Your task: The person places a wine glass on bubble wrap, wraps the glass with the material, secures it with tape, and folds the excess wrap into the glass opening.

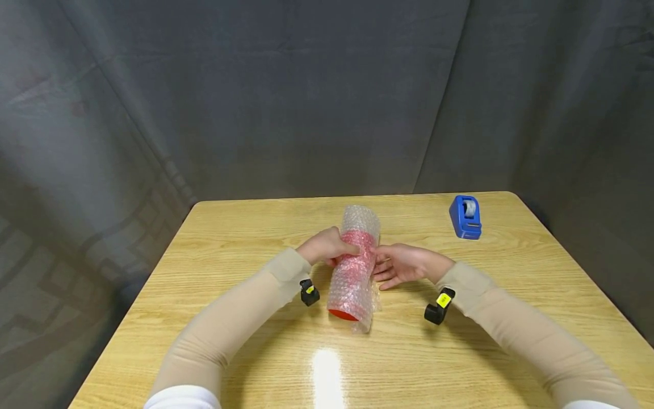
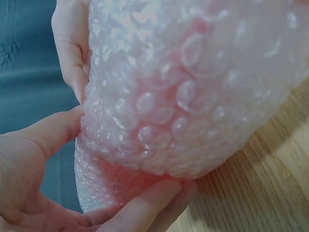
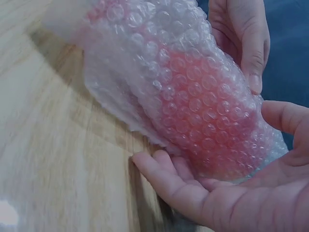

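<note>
Gripped by the left hand [image 1: 325, 245], thumb across it and fingers curled round, is a bubble-wrapped red cylinder [image 1: 352, 275] over the middle of the wooden table [image 1: 245, 238]; the right hand [image 1: 406, 264], fingers loosely extended, touches its right side.

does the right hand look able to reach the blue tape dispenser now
Probably yes: nothing visible blocks the way from the right hand to the blue tape dispenser, though it would likely have to leave the bubble-wrapped bundle first.

Red item [image 1: 343, 314], rolled in clear bubble wrap [image 1: 352, 275], lies lengthwise before you on counter [image 1: 230, 238], wrap's loose edge toward your right.
</note>
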Available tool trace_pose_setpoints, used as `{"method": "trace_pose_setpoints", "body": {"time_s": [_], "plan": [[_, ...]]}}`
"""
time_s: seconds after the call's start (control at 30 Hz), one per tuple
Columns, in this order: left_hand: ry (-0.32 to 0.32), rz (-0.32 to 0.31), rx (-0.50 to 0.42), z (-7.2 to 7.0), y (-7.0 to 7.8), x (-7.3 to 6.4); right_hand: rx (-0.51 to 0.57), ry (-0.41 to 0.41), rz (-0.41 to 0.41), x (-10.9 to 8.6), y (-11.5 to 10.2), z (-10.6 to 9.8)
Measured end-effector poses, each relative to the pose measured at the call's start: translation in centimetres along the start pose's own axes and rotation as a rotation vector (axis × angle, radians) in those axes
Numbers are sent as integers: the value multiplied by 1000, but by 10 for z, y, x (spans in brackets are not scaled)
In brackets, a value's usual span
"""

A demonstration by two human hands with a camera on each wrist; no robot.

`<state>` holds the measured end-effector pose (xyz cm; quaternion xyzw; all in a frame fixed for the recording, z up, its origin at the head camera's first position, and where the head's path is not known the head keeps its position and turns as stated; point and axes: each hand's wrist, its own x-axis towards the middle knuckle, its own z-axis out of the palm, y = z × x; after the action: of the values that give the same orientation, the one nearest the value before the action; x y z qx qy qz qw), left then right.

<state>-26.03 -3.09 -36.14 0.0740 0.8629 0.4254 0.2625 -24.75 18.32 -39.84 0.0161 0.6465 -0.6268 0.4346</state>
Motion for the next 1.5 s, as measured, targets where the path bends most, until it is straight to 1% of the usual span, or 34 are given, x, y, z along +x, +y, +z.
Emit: {"method": "trace_pose_setpoints", "body": {"time_s": [0.17, 0.3, 0.4, 0.57, 0.8, 0.93, 1.03, 1.2, 1.3, 1.43, 1.5], "plan": [[-7, -2, -7, 1, 1, 0, 110, -10, -23, 3, 1, 3], [-13, -1, -16, 1, 1, 1, 171, -9, -37, 3, 1, 3], [-14, 3, -9, 1, 2, 0, 184, -14, -46, 2, 2, 3], [-19, 7, -1, 1, 2, 0, 172, -13, -56, 2, 2, 1], [-42, 25, -25, 2, 0, 1, 134, 7, -81, 1, 4, -1], [-76, 36, -67, 4, -3, 3, 118, 38, -71, 1, 4, -4], [-110, 40, -117, 6, -5, 5, 96, 69, -59, 2, 3, -7], [-155, 44, -164, 9, -9, 10, 8, 103, -47, 0, 1, -10], [-169, 39, -183, 10, -11, 11, -58, 122, -45, 0, -1, -10], [-173, 33, -179, 7, -14, 12, -135, 143, -47, 0, -4, -7], [-180, 29, -172, 5, -16, 13, -153, 150, -45, 2, -5, -5]]}}
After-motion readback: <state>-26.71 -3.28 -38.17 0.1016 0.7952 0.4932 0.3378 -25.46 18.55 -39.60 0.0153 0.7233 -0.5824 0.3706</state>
